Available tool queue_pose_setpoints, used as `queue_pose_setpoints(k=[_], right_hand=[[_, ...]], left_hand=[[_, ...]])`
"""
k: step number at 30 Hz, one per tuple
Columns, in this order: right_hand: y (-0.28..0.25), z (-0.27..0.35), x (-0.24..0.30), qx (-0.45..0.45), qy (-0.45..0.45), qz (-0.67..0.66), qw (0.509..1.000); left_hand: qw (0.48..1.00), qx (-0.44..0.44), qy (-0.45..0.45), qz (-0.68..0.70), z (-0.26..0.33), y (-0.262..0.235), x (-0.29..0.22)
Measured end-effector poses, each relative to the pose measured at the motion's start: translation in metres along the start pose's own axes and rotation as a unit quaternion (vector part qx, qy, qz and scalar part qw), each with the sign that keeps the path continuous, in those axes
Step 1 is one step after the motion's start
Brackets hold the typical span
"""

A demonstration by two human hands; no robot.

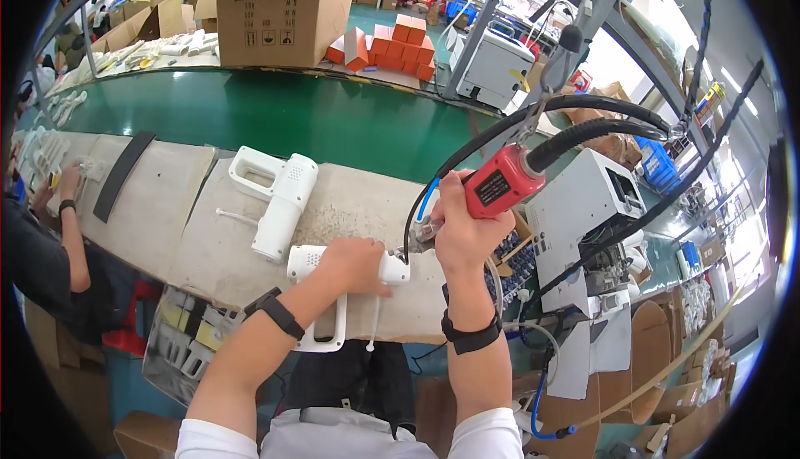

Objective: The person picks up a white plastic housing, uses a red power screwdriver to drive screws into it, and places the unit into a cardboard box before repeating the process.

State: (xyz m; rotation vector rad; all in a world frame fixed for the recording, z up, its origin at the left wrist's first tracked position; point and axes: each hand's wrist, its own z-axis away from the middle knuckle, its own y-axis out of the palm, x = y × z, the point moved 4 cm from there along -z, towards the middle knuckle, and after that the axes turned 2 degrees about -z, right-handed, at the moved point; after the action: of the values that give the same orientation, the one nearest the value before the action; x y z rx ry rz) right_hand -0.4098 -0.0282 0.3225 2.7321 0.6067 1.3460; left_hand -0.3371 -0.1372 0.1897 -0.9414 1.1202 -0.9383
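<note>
My left hand is wrapped over a white plastic appliance housing that lies on the bench, its loop handle toward me. A thin white cord hangs from that housing over the bench edge. In my right hand is a red power screwdriver, hung from above on a metal hook. Its tip points down-left at the right end of the housing; whether it touches is hard to see. Beyond my left hand lies a second white housing, also with a loop handle and a thin white cord.
Black hoses arc to the screwdriver from the right. A white machine stands at the right. A black strip lies on the bench at left, near a co-worker's arm. Past the green surface stand a cardboard box and orange boxes.
</note>
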Motion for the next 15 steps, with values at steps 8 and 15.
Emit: queue_pose_setpoints(k=[8, 15], right_hand=[[0.004, -0.001, -0.022, -0.008, 0.049, -0.013, 0.999], [0.004, 0.011, -0.040, 0.042, 0.026, 0.061, 0.997]], left_hand=[[0.999, -0.031, 0.008, -0.030, -0.003, 0.005, 0.001], [1.000, 0.016, -0.012, -0.019, 0.003, -0.002, -0.007]])
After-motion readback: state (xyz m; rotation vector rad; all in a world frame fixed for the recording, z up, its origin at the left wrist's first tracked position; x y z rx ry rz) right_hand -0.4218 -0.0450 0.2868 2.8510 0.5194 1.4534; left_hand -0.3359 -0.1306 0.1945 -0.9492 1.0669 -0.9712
